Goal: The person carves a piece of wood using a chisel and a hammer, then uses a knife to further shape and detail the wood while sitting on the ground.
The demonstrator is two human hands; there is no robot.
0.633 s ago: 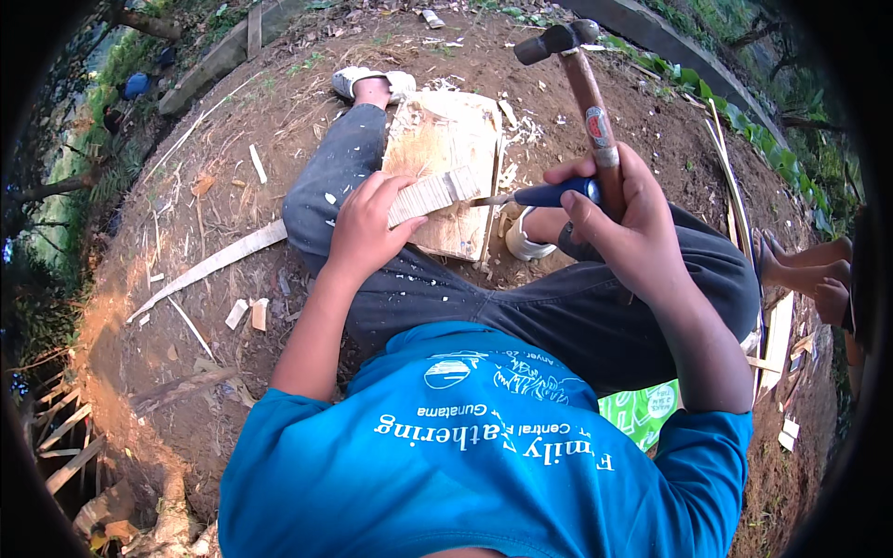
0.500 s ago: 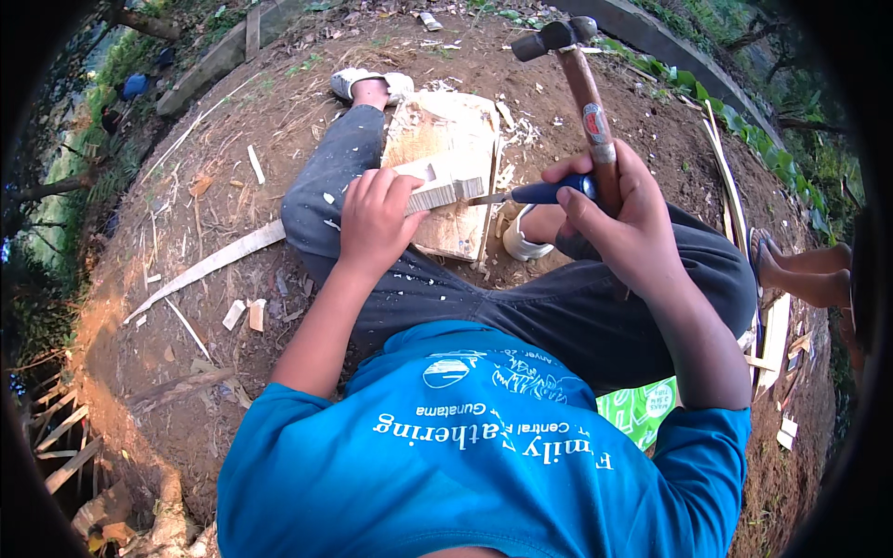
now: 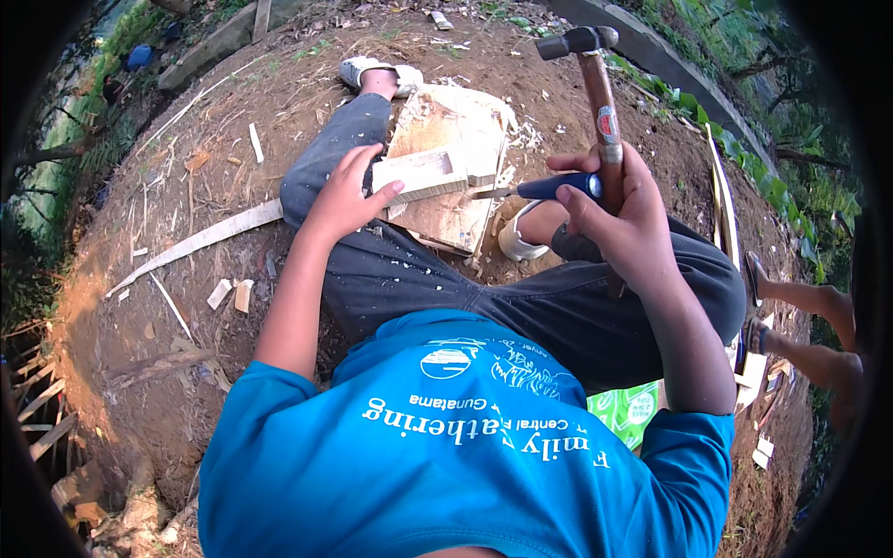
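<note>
My left hand (image 3: pixel 349 200) holds the left end of a pale wooden block (image 3: pixel 433 189), its thumb along the near side and its fingers at the far side. A rectangular recess in the block's top faces up. Beneath it lies a thick, rough-hewn wooden slab (image 3: pixel 446 223) on the ground between my legs. In my right hand (image 3: pixel 628 219), closed, are a hammer (image 3: pixel 595 88), head up, and a chisel (image 3: pixel 544 188) with a blue handle. The chisel's blade points left, its tip close to the block's right end; whether they touch I cannot tell.
Wood chips (image 3: pixel 244 296) and a long curved strip (image 3: pixel 205 246) lie on the soil at left. Long wood strips (image 3: pixel 721 200) lie at right, near another person's sandalled feet (image 3: pixel 758 279). A green printed sheet (image 3: pixel 623 414) shows beside my right thigh.
The wooden block has turned in my left hand, bringing its recess into fuller view. My left fingers have shifted toward its left end. My right hand keeps hold of the hammer and chisel.
</note>
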